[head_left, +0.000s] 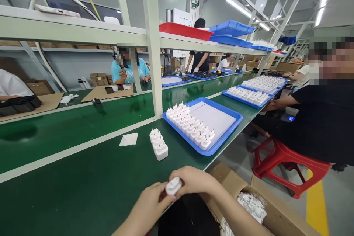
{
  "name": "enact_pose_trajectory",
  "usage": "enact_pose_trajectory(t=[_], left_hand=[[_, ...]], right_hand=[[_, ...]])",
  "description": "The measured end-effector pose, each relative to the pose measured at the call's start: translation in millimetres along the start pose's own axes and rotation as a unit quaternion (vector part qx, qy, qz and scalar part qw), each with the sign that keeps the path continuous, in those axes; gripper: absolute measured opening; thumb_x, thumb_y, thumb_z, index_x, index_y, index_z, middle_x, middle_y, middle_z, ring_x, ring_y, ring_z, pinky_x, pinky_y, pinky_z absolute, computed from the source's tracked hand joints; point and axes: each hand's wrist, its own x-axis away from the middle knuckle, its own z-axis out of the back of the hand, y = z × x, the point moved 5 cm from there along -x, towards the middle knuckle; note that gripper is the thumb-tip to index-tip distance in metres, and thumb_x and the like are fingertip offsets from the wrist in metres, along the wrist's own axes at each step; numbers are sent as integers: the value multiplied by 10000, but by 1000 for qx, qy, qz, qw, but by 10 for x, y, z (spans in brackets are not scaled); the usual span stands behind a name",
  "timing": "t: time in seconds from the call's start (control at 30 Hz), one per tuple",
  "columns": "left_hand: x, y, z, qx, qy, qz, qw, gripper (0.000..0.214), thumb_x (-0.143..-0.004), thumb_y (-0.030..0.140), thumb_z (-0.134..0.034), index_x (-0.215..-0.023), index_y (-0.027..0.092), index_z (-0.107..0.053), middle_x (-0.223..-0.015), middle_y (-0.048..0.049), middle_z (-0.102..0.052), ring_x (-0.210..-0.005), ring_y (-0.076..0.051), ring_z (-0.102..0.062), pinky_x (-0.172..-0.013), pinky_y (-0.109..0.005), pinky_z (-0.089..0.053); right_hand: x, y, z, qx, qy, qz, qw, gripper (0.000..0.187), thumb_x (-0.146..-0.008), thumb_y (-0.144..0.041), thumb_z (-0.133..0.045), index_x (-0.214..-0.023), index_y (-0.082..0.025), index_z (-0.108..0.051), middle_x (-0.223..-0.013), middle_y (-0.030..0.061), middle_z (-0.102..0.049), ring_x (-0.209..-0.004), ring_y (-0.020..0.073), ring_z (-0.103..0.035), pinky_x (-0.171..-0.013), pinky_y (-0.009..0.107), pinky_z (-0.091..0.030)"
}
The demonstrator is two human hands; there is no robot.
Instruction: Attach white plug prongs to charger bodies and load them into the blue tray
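Observation:
Between my two hands, at the table's front edge, is a white plug adapter point(173, 186) with a rounded oblong end turned up towards me. My left hand point(151, 200) grips it from the left with the fingers bent. My right hand point(190, 180) closes round its other side; part of the adapter is hidden by the fingers. Just beyond stands a short row of several white plug adapters point(162, 152), pins up. To the right of that row, a blue tray point(212, 152) holds several more rows of them on a white sheet.
A small white paper point(128, 139) lies left of the row on the green table point(83, 195). Under my right arm is a cardboard box point(229, 179) with bagged white parts. A shelf post point(153, 62) rises behind the tray. A person point(318, 118) sits at the right near a red stool point(272, 162).

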Motion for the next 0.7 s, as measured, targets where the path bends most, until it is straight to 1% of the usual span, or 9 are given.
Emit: enact_pose_trajectory(t=[0.07, 0.13, 0.23, 0.3, 0.33, 0.43, 0.53, 0.6, 0.7], left_hand=[[-103, 239, -132, -20, -14, -36, 999, 230, -676, 384, -437, -784, 228, -567, -715, 0, -541, -626, -136, -505, -588, -231, -386], [-195, 401, -111, -43, 27, -62, 997, 204, -667, 364, -458, -776, 224, -557, -734, -2, -530, -645, -140, -503, -604, -250, -396], [-288, 432, 236, -56, 202, -58, 976, 305, -654, 343, -480, -926, 207, -499, -965, -52, -485, -917, -186, -454, -781, -307, -367], [-340, 293, 507, -51, 279, -22, 959, 651, -575, 392, -553, -1141, 174, -318, -1196, -98, -309, -1118, -223, -278, -896, -348, -278], [-383, 186, 603, -44, 278, 2, 960, 863, -512, 426, -595, -1214, 150, -176, -1270, -117, -183, -1170, -239, -174, -927, -363, -237], [-538, -168, 690, -14, 175, 65, 982, 1229, -374, 481, -646, -1225, 70, 139, -1309, -156, 92, -1198, -263, 28, -964, -378, -153], [-635, -405, 613, 8, 93, 99, 991, 1294, -343, 492, -649, -1201, 32, 203, -1297, -183, 126, -1189, -291, 44, -970, -395, -93], [-661, -453, 554, 11, 81, 100, 992, 1305, -330, 494, -651, -1200, 28, 203, -1297, -198, 101, -1185, -308, 26, -965, -414, -74], [-652, -437, 482, 13, 93, 94, 991, 1308, -323, 500, -653, -1203, 7, 179, -1295, -221, 57, -1184, -314, 10, -961, -422, -84]], right_hand=[[302, 244, 122, -82, 36, -41, 995, 260, -557, -275, -614, -795, -195, -546, -744, -16, -584, -675, 132, -528, -536, 190, -380], [604, 482, 318, -168, 84, -82, 979, 281, -531, -255, -633, -790, -188, -550, -765, -2, -589, -682, 149, -533, -566, 212, -401], [1047, 812, 776, -241, 270, -136, 922, 312, -552, -291, -608, -836, -190, -530, -833, 39, -588, -722, 188, -536, -617, 266, -418], [1214, 912, 995, -267, 354, -139, 886, 317, -555, -312, -598, -841, -200, -521, -882, 57, -577, -736, 202, -536, -629, 285, -423], [1214, 910, 1039, -273, 361, -135, 882, 313, -554, -308, -598, -838, -204, -520, -895, 58, -573, -747, 205, -535, -636, 286, -423], [881, 731, 899, -257, 265, -120, 922, 275, -567, -239, -584, -836, -217, -530, -896, 31, -570, -781, 193, -525, -648, 265, -418], [296, 480, 553, -208, 148, -84, 963, 271, -576, -159, -549, -837, -229, -533, -873, -4, -568, -759, 165, -519, -654, 253, -403], [-62, 403, 359, -171, 114, -60, 977, 262, -568, -133, -541, -815, -220, -531, -823, -10, -567, -716, 155, -516, -643, 258, -396], [-372, 480, 221, -159, 120, -45, 979, 308, -560, -117, -535, -854, -207, -517, -802, 2, -559, -673, 143, -515, -640, 273, -398]])
